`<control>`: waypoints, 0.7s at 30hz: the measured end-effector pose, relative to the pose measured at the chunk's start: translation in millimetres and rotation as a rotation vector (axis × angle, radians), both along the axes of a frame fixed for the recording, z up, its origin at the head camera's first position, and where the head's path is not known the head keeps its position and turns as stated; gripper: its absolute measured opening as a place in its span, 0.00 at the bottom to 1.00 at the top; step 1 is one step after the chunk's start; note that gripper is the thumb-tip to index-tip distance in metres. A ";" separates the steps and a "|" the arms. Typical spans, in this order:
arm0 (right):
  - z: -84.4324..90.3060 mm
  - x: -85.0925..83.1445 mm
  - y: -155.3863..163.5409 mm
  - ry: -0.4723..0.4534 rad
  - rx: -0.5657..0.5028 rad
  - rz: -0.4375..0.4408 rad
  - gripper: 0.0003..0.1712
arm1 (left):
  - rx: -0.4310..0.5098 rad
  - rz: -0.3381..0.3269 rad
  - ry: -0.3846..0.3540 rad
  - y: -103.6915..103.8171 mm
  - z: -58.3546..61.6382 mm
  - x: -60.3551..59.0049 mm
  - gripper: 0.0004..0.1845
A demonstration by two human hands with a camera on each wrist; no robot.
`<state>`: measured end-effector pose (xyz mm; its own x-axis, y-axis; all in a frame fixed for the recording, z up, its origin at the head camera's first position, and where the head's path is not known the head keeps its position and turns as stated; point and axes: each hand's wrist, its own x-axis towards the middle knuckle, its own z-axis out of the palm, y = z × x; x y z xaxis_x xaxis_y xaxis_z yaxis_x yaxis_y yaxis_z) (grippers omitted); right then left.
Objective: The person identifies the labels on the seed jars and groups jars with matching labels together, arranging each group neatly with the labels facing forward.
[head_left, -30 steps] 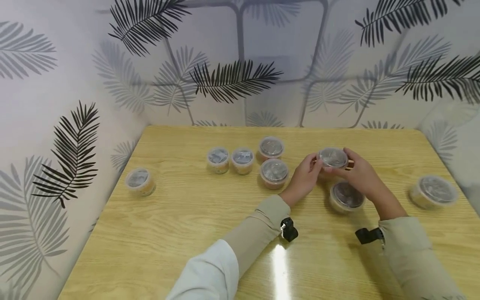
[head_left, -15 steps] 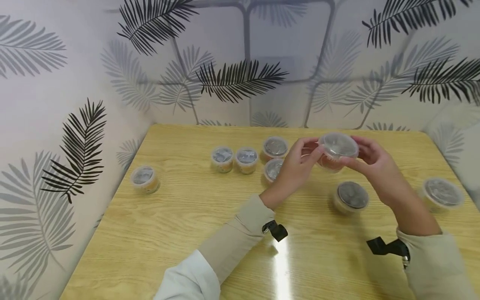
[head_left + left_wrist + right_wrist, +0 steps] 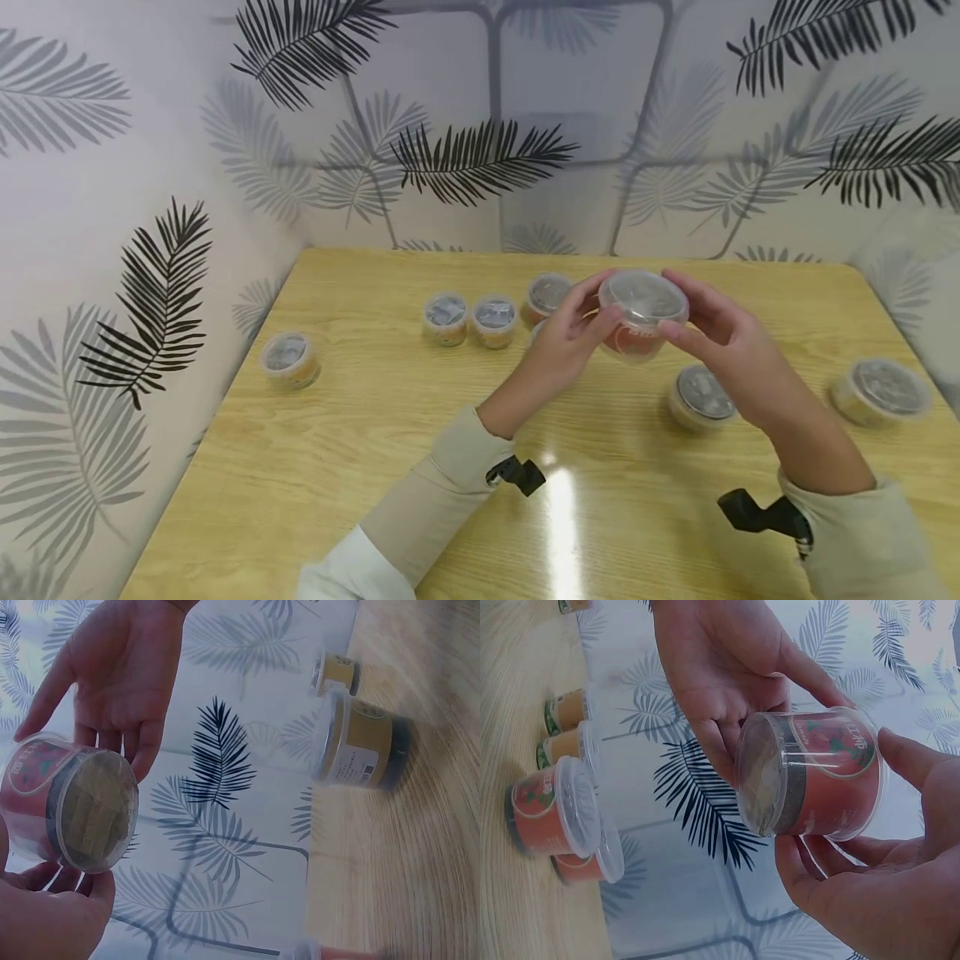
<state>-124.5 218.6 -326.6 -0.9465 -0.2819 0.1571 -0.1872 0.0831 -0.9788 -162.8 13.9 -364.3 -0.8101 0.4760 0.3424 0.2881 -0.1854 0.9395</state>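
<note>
- Both hands hold one red cup (image 3: pixel 639 321) above the counter (image 3: pixel 360 433): the left hand (image 3: pixel 562 342) has its grip clamped on the cup's left side, fingertips on the wall below the lid.
- The right hand (image 3: pixel 731 350) has its grip clamped on the cup's right side, thumb near the rim, fingers curled beneath.
- The cup is off the counter, its clear lid (image 3: pixel 641 296) on and tilted a little; the right wrist view shows the red label (image 3: pixel 832 750) and the lid side-on.
- A brown cup (image 3: pixel 699 397) stands on the counter just below and to the right of the red cup.
- Another lidded cup (image 3: pixel 877 390) stands well to the right of the red cup.
- Left of the red cup, past the left hand, stand a red-walled cup (image 3: pixel 546 293) and two small yellow cups (image 3: pixel 470 318) side by side.
- One more small cup (image 3: pixel 288 358) stands far left of the red cup, near the counter's edge.
</note>
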 end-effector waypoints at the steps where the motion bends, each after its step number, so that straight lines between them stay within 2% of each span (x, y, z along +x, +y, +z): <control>1: 0.1 1.0 -0.9 0.004 0.008 0.008 0.31 | -0.004 0.002 0.004 -1.3 0.1 1.4 0.30; 3: 0.2 2.6 -2.8 0.009 0.019 0.013 0.30 | -0.009 0.010 0.012 -3.2 1.6 4.2 0.32; 7: -2.0 4.0 -5.1 0.009 -0.064 0.031 0.30 | 0.005 0.001 0.017 -5.3 7.2 9.9 0.38; 12: -5.2 5.0 -5.2 0.002 -0.124 0.010 0.27 | 0.008 -0.007 0.011 -7.4 15.3 16.4 0.45; 14: -6.7 5.3 -4.8 0.000 -0.135 0.004 0.26 | 0.000 -0.003 0.007 -7.0 14.2 15.9 0.44; 18: -9.8 6.2 -4.2 0.014 -0.149 0.029 0.28 | -0.027 0.016 -0.003 -5.3 4.9 10.4 0.35; 21: -11.2 7.2 -3.8 0.026 -0.152 0.038 0.31 | -0.044 0.025 0.000 -3.3 -0.8 7.0 0.33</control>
